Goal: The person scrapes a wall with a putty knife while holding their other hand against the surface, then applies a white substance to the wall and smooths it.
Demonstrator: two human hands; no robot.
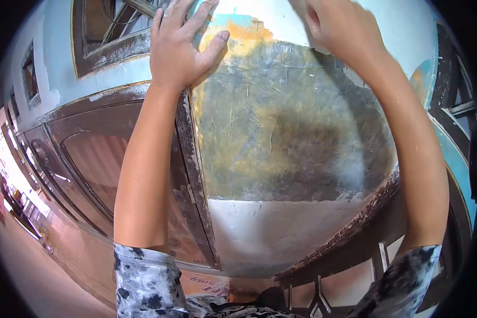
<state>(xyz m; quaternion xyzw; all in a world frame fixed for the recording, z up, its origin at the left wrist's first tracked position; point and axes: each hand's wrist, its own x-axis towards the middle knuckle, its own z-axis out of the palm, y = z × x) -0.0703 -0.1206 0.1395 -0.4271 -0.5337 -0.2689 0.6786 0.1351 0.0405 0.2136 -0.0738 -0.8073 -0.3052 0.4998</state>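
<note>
My left hand point(183, 45) lies with fingers spread against the wall, beside the corner of a brown wooden frame point(183, 124). Pale dust coats its fingertips. Higher on the right, my right hand point(344, 24) is curled closed near the top edge of the view. What it grips, if anything, is hidden. Between my arms spreads a worn grey-green wall patch point(281, 122) with scratches and stains. Above it, an orange and turquoise patch point(244, 29) borders white paint point(281, 24).
A barred window point(116, 32) is set in the pale blue wall at upper left. Brown panelled doors point(100, 148) stand below it. Dark wooden furniture or panelling point(350, 275) lies at lower right. Another dark frame point(453, 90) edges the right side. Tiled floor point(69, 249) stretches left.
</note>
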